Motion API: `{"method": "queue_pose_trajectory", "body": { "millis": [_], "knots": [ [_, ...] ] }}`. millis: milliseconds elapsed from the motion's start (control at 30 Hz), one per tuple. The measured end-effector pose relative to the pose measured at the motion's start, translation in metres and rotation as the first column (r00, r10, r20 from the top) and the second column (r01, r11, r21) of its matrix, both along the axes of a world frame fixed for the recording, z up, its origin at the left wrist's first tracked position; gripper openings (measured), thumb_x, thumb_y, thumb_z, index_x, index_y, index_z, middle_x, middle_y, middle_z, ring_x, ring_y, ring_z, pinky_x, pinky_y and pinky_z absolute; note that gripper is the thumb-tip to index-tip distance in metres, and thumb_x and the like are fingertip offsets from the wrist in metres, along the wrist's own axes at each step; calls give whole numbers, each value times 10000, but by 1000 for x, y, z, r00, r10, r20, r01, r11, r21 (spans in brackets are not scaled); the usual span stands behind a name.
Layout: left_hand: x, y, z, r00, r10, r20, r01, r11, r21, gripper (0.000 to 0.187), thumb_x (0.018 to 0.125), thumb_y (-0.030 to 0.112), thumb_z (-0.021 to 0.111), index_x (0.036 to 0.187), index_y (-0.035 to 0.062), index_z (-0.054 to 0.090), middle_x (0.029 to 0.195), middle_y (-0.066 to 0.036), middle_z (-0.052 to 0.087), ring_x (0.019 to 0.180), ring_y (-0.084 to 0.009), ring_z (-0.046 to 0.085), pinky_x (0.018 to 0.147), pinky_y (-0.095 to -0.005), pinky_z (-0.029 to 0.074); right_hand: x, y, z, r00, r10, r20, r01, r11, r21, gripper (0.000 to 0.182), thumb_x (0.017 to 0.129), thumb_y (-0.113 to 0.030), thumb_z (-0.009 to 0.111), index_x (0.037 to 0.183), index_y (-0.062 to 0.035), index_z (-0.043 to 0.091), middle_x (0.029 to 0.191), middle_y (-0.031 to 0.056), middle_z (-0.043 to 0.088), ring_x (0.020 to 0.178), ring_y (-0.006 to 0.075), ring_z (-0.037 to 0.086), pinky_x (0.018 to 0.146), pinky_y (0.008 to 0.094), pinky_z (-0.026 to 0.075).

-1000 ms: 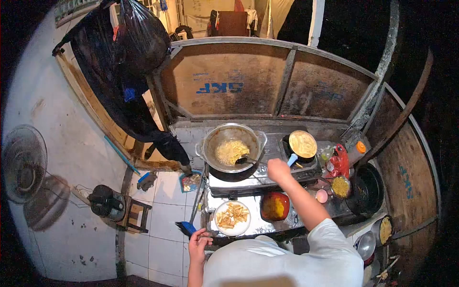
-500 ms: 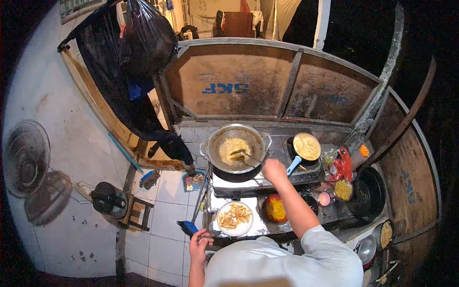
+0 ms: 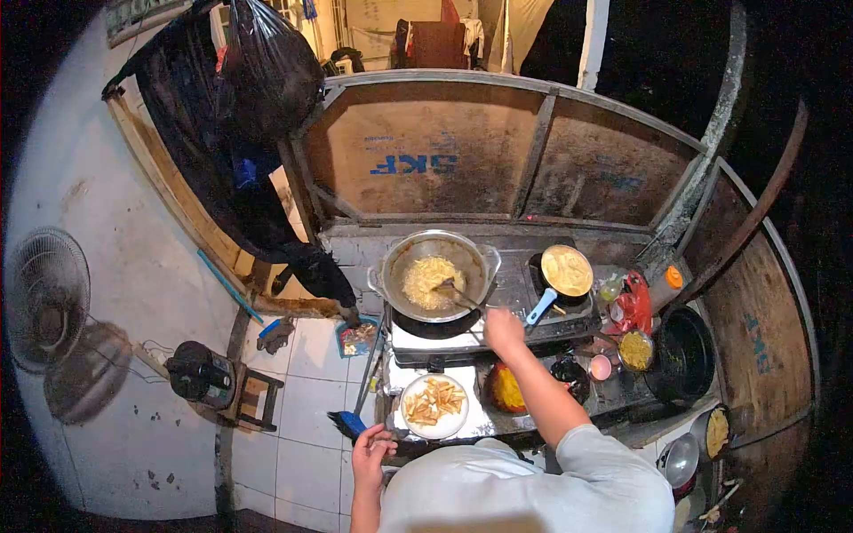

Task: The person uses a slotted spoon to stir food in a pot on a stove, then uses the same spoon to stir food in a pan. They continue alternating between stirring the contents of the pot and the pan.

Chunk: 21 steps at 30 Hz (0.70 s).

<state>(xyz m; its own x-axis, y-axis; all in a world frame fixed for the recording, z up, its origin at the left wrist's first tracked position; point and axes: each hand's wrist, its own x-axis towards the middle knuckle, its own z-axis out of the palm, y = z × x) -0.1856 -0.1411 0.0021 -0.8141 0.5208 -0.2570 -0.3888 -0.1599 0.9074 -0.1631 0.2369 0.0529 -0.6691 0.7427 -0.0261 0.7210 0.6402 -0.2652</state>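
While the left hand [image 3: 370, 451] stays half-open, the right hand [image 3: 504, 330], gripping a spatula [image 3: 465, 298], sits nearer the plate [image 3: 437, 433] than before.

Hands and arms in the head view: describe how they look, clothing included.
The right hand and left hand are bare, without gloves. The right sleeve is short, loose and pale grey-white, matching the shirt, and leaves the forearm uncovered. The left forearm is also uncovered; where its sleeve ends cannot be made out.

It's a kitchen — a wok [image 3: 481, 267] sits on a stove [image 3: 514, 282]
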Motion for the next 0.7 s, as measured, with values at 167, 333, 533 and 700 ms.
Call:
{"method": "queue_pose_trajectory", "body": {
  "millis": [167, 333, 533, 700],
  "knots": [
    [0, -4, -1, 1000, 18, 11, -18, 1000, 16, 346, 834, 17, 536, 1176, -14, 504, 985, -103, 580, 780, -168, 613, 667, -267, 498, 38, -10, 29, 1000, -20, -21, 22, 997, 74, 156, 743, -71, 550, 797, 0, 677, 881, 222, 653, 822, 374, 656, 720, 449, 534],
    [0, -4, -7, 1000, 7, 12, -7, 1000, 23, 357, 840, 22, 539, 1193, -13, 499, 1004, -110, 575, 793, -173, 615, 668, -272, 497, 36, -9, 34, 998, -3, 59, -2, 997, 71, 150, 741, -87, 559, 790, -14, 680, 864, 213, 660, 796, 367, 660, 705, 447, 537],
    [1, 2, 4, 1000, 2, -21, -2, 1000, 5, 327, 837, 18, 530, 1161, -16, 505, 963, -100, 582, 764, -174, 609, 668, -279, 501, 0, -6, 21, 998, -11, 61, 8, 999, 47, 177, 766, -85, 532, 833, -13, 679, 898, 228, 656, 848, 385, 649, 735, 461, 527],
    [4, -6, 1, 999, 44, -5, -44, 999, 18, 341, 833, 22, 542, 1170, -14, 504, 977, -104, 576, 766, -178, 611, 674, -284, 503, -3, 9, 39, 999, -36, -27, 35, 999, -15, 189, 776, -73, 521, 844, 4, 681, 905, 247, 649, 869, 395, 642, 761, 465, 522]
  ]
}}
